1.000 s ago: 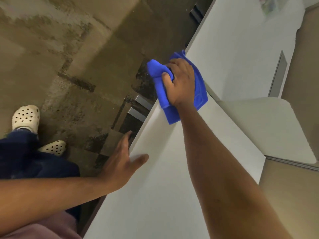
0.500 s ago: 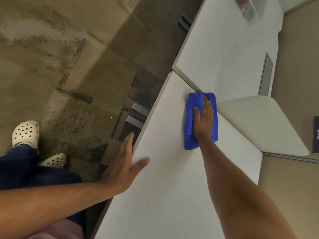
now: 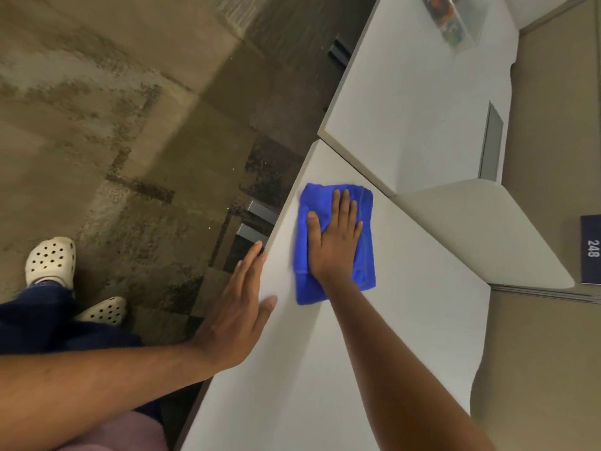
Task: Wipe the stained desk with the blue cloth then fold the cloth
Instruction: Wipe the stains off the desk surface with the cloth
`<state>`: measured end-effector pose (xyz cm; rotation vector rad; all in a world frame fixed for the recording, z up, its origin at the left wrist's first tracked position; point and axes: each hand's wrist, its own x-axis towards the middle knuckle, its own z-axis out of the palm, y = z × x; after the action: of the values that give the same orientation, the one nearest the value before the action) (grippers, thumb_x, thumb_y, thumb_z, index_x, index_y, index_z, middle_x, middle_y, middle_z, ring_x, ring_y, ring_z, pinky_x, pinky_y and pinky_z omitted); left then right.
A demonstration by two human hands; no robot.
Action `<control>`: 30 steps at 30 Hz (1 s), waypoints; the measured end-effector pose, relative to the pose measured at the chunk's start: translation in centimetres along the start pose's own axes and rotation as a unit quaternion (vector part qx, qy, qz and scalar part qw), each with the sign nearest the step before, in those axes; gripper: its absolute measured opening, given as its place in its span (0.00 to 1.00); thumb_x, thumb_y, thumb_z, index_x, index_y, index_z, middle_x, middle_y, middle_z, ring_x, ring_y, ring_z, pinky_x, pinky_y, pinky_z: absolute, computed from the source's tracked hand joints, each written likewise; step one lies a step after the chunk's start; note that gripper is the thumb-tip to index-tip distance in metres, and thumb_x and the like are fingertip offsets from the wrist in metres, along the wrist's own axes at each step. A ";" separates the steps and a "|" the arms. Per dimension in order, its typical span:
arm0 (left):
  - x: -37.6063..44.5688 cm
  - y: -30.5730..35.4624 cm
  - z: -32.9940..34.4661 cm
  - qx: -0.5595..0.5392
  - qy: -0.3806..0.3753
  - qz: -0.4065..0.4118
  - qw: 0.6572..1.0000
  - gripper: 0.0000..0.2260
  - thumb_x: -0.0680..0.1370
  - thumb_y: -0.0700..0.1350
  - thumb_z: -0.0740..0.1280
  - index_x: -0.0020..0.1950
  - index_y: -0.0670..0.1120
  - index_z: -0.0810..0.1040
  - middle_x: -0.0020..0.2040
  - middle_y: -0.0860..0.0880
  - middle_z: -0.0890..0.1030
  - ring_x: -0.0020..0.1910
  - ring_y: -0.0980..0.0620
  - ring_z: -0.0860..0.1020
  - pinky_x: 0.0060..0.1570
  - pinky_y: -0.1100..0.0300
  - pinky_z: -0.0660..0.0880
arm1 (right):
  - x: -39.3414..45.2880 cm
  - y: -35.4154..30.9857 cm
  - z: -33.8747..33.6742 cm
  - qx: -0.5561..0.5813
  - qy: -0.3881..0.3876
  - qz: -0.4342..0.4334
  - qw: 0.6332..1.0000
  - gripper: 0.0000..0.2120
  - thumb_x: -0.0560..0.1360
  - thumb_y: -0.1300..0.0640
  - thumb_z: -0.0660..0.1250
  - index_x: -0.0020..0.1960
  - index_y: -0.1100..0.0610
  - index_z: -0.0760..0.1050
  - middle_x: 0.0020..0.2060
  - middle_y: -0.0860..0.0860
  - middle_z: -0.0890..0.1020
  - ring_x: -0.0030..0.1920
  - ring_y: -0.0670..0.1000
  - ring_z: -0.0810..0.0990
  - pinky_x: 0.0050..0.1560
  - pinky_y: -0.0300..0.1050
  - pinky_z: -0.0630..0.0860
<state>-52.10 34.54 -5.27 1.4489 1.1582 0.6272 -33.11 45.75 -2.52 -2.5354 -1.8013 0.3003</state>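
While the left hand [image 3: 239, 307] lies flat with fingers extended on the near edge of the tabletop [image 3: 325, 369], the right hand [image 3: 335, 237], palm down and fingers spread, presses the folded cloth [image 3: 366, 265] against that surface.

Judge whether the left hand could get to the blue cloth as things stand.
Probably yes. The left hand rests flat at the desk edge, beside the cloth, with bare desk between them; only the right hand covers the cloth's middle.

Right hand [image 3: 335, 242] pressed flat, palm down, fingers spread, arm stretched forward. Left hand [image 3: 237, 307] flat too, fingers straight and together, thumb splayed, forearm crossing low.
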 end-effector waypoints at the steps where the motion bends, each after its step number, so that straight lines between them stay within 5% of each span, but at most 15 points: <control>1: 0.0 0.1 0.0 0.001 -0.001 0.004 1.000 0.32 0.86 0.60 0.53 0.86 0.56 0.41 0.85 0.64 0.37 0.86 0.55 0.49 0.82 0.44 0.63 | 0.8 0.1 -0.3 -0.001 -0.002 -0.011 1.000 0.38 0.83 0.32 0.45 0.86 0.49 0.43 0.87 0.48 0.50 0.86 0.52 0.46 0.86 0.57 0.43; 8: 0.2 0.0 0.4 0.024 0.036 -0.033 0.999 0.35 0.85 0.66 0.53 0.87 0.54 0.44 0.83 0.69 0.39 0.86 0.55 0.50 0.82 0.48 0.61 | 7.3 -3.1 -0.2 -0.019 0.050 0.037 0.998 0.39 0.83 0.31 0.49 0.87 0.51 0.49 0.86 0.51 0.54 0.86 0.57 0.50 0.85 0.63 0.47; 12: 0.0 0.2 0.3 0.031 0.066 -0.103 0.992 0.43 0.82 0.63 0.66 0.87 0.49 0.46 0.87 0.58 0.44 0.87 0.47 0.51 0.80 0.40 0.64 | 5.1 -4.8 0.3 -0.023 0.054 0.032 0.998 0.39 0.83 0.32 0.49 0.86 0.52 0.50 0.86 0.52 0.54 0.86 0.58 0.51 0.84 0.64 0.48; 16: -2.1 0.7 0.5 0.031 0.070 -0.153 0.985 0.49 0.76 0.72 0.61 0.87 0.45 0.46 0.88 0.51 0.45 0.86 0.43 0.53 0.79 0.40 0.65 | -1.3 -6.4 1.1 -0.036 0.051 -0.009 0.998 0.37 0.82 0.38 0.54 0.86 0.51 0.50 0.86 0.52 0.54 0.86 0.59 0.51 0.84 0.63 0.48; 20: -6.7 -0.7 1.0 0.044 0.034 -0.133 0.990 0.52 0.73 0.75 0.59 0.87 0.47 0.45 0.88 0.52 0.46 0.86 0.50 0.52 0.77 0.58 0.56 | -8.1 -4.7 2.1 0.002 0.059 -0.038 0.998 0.35 0.83 0.37 0.52 0.86 0.49 0.52 0.86 0.49 0.55 0.86 0.56 0.51 0.84 0.60 0.46; 25: -6.8 -1.6 0.7 0.029 0.027 -0.096 0.995 0.48 0.77 0.73 0.64 0.86 0.56 0.43 0.86 0.62 0.45 0.85 0.55 0.54 0.76 0.57 0.60 | -10.9 4.7 0.8 0.044 0.042 -0.008 0.998 0.34 0.84 0.34 0.49 0.86 0.46 0.53 0.86 0.46 0.55 0.86 0.52 0.49 0.85 0.58 0.46; 30: -7.0 -1.3 1.0 0.054 0.037 -0.016 0.998 0.39 0.82 0.70 0.58 0.85 0.64 0.38 0.84 0.69 0.41 0.85 0.59 0.52 0.80 0.56 0.60 | -3.0 8.5 -1.3 0.045 0.060 0.115 0.991 0.34 0.84 0.35 0.52 0.86 0.48 0.53 0.86 0.48 0.55 0.86 0.54 0.50 0.84 0.62 0.46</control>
<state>-54.22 27.72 -5.21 1.5048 1.2873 0.6081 -25.95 40.22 -1.82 -2.6359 -1.4250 0.2220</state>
